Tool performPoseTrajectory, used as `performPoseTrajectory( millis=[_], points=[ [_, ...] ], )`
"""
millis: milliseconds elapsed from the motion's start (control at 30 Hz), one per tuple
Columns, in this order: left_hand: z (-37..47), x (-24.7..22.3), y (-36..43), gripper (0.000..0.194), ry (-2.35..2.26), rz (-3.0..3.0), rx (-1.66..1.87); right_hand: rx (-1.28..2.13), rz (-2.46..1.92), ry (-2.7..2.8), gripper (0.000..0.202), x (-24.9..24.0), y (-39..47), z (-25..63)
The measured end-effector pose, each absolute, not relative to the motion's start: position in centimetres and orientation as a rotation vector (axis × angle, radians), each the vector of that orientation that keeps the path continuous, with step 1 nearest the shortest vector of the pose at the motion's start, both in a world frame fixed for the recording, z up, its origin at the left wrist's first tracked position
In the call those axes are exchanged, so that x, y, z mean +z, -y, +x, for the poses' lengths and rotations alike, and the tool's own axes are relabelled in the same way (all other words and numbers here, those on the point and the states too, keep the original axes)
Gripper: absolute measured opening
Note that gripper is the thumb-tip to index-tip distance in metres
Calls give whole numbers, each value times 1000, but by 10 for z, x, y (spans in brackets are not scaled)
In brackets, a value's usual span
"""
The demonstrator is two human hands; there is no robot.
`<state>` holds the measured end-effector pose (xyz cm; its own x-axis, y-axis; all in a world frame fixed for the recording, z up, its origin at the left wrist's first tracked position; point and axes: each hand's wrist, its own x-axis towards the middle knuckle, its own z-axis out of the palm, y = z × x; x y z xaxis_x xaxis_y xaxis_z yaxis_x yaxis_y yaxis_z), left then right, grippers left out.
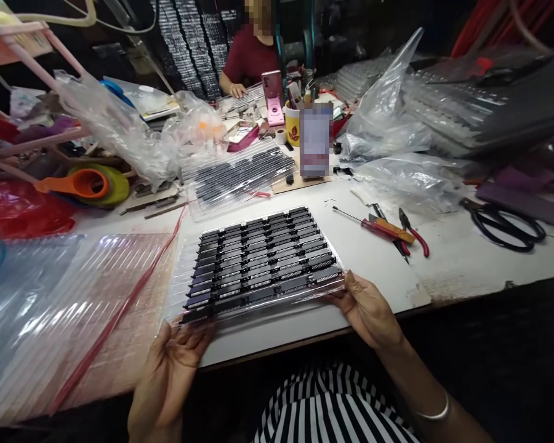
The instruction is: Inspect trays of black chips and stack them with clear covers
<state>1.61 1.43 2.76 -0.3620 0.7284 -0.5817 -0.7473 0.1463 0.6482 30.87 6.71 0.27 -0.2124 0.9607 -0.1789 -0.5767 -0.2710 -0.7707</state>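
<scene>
A clear plastic tray [180, 271] lies in front of me near the table's edge. Rows of black strip-like parts [261, 261] with fine pale teeth fill most of it. My left hand [175, 363] grips the tray's near left corner, thumb on top and fingers underneath. At the near right corner, my right hand [364, 307] pinches the rim between thumb and fingers. Both hands support the tray at its near side, and some fingertips are hidden beneath it.
Behind the tray lies another clear tray [240, 172] with dark strips. Stacked empty trays [74, 295] sit left. A screwdriver [369, 224], pliers [413, 232] and black scissors [503, 224] lie right. A phone [316, 141] stands by a yellow mug [292, 126]. A person [252, 58] sits opposite.
</scene>
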Motion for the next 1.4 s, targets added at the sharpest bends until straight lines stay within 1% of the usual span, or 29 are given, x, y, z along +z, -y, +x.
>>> performPoseTrajectory(
  millis=[367,533,733,933,1133,1267,1400],
  points=[
    [15,34,-16,48,-1184,-55,1524,1729,-783,737,31,7,-68,311],
    [18,36,-14,46,-1144,19,1537,1619,-894,821,32,5,-68,313],
    [14,36,-12,42,-1074,158,1564,1538,-901,827,30,-4,-67,311],
    [5,38,-10,49,-991,182,1578,1507,-890,837,30,-7,-68,310],
    [3,38,-9,43,-1049,69,1610,1509,-856,838,32,-5,-67,309],
    [8,40,-10,52,-1057,57,1640,1492,-845,868,36,-3,-67,308],
    [12,43,-11,62,-1051,22,1638,1475,-846,850,37,-4,-68,308]
  ],
)
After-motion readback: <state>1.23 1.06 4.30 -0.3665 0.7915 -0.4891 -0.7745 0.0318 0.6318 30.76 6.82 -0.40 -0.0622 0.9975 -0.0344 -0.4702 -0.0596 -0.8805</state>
